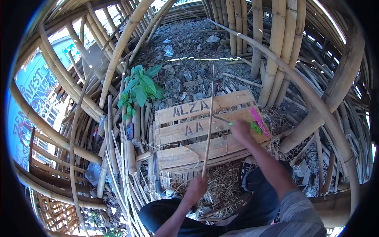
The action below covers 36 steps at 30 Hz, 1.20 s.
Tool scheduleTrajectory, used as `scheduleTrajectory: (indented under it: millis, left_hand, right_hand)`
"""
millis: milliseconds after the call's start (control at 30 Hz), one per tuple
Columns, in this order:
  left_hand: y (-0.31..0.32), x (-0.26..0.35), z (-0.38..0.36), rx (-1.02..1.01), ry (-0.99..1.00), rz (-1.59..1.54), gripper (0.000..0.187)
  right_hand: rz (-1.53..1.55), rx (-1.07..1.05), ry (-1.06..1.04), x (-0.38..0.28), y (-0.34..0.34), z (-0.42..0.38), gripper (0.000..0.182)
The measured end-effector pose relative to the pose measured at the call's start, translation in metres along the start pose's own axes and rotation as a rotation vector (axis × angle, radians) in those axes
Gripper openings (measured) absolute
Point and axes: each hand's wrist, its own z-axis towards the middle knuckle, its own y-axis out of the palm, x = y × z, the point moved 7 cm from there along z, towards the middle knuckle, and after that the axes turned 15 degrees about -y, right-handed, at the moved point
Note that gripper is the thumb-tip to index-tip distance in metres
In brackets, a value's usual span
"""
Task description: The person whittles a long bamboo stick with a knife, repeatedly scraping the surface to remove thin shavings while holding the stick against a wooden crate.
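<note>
My left hand (196, 189) is closed round the lower end of a long thin bamboo strip (210, 118), which points up and away over a wooden crate (173, 149). My right hand (241, 130) is closed on a knife (222, 119) with a green handle end. The knife's dark blade reaches left to the strip, near its middle. Just right of my right hand, a green item (256, 127) and a pink item (260, 121) lie on the crate's right side.
A leafy green plant (140, 89) grows behind the crate at the left. Cut bamboo pieces (130, 158) and a phone (130, 131) lie left of the crate. A curved bamboo pole (312, 93) and thick posts (282, 51) stand at the right. Straw (223, 183) covers the ground below.
</note>
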Motion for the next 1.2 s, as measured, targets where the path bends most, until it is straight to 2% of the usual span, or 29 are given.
scheduleTrajectory:
  millis: [33,67,133,167,200,267,300,333,400,433,500,567,700,800,867,900,933,1000,1033,1133,1167,1200]
  left_hand:
    - [0.002,0.001,-0.004,-0.131,-0.094,-0.135,0.028]
    - [-0.002,-0.002,0.003,-0.128,-0.083,-0.11,0.028]
    - [-0.004,-0.008,0.015,-0.044,0.076,-0.077,0.028]
    - [-0.011,0.002,0.012,-0.012,0.042,0.012,0.029]
    - [-0.01,0.006,0.012,-0.014,0.037,0.005,0.029]
    - [-0.019,0.016,0.007,0.144,0.111,0.144,0.03]
    - [-0.019,0.017,0.005,0.138,0.053,0.157,0.03]
    - [-0.019,0.018,0.005,0.141,0.049,0.157,0.03]
    - [-0.019,0.021,0.003,0.183,0.084,0.189,0.029]
    - [-0.018,0.014,0.007,0.178,0.073,0.192,0.029]
    - [-0.018,0.019,0.02,0.175,0.195,0.25,0.029]
    - [-0.019,0.028,0.022,0.203,0.213,0.248,0.031]
    - [-0.018,0.042,0.013,0.249,0.134,0.257,0.031]
    - [-0.015,0.049,0.016,0.223,0.16,0.226,0.031]
    - [-0.012,0.04,0.015,0.194,0.17,0.163,0.031]
    - [-0.01,0.035,0.017,0.2,0.143,0.216,0.03]
    - [-0.007,0.031,0.018,0.202,0.139,0.212,0.03]
    - [-0.005,0.029,-0.001,0.226,0.097,0.29,0.03]
    - [-0.007,0.026,-0.002,0.227,0.1,0.294,0.03]
    - [-0.014,0.022,0.006,0.199,0.129,0.253,0.03]
    - [-0.015,0.021,0.006,0.172,0.122,0.234,0.03]
    - [-0.015,0.023,0.007,0.147,0.116,0.216,0.031]
  right_hand:
    - [-0.08,0.067,-0.003,0.015,-0.012,0.007,0.023]
    - [-0.067,0.087,0.013,0.012,-0.016,0.007,0.023]
    - [0.025,0.076,-0.052,0.001,-0.019,-0.003,0.027]
    - [0.097,0.002,-0.047,-0.008,-0.006,-0.006,0.028]
    - [0.107,-0.056,-0.155,-0.03,-0.006,-0.013,0.028]
    - [0.105,-0.188,-0.335,-0.076,-0.004,-0.039,0.028]
    - [0.085,-0.257,-0.411,-0.094,0.0,-0.051,0.028]
    - [0.088,-0.259,-0.415,-0.099,0.008,-0.056,0.028]
    - [0.14,-0.119,-0.471,-0.107,0.017,-0.059,0.021]
    - [0.067,-0.066,-0.497,-0.088,0.028,-0.042,0.021]
    - [0.066,-0.062,-0.444,-0.084,0.032,-0.031,0.021]
    - [0.015,-0.018,-0.411,-0.078,0.028,-0.019,0.019]
    - [0.075,0.024,-0.39,-0.076,0.017,-0.019,0.019]
    - [0.044,-0.015,-0.321,-0.08,0.011,-0.025,0.02]
    - [0.106,-0.114,-0.307,-0.088,0.024,-0.042,0.022]
    - [0.094,-0.113,-0.423,-0.098,0.026,-0.054,0.023]
    - [0.094,-0.117,-0.428,-0.089,0.023,-0.047,0.023]
    - [0.076,-0.129,-0.263,-0.056,0.018,-0.03,0.024]
    - [0.051,-0.034,-0.216,-0.038,0.027,-0.016,0.025]
    - [0.046,-0.061,-0.266,-0.059,0.014,-0.024,0.023]
    - [0.016,-0.052,-0.498,-0.084,0.02,-0.04,0.02]
    - [0.012,-0.06,-0.502,-0.084,0.024,-0.039,0.02]
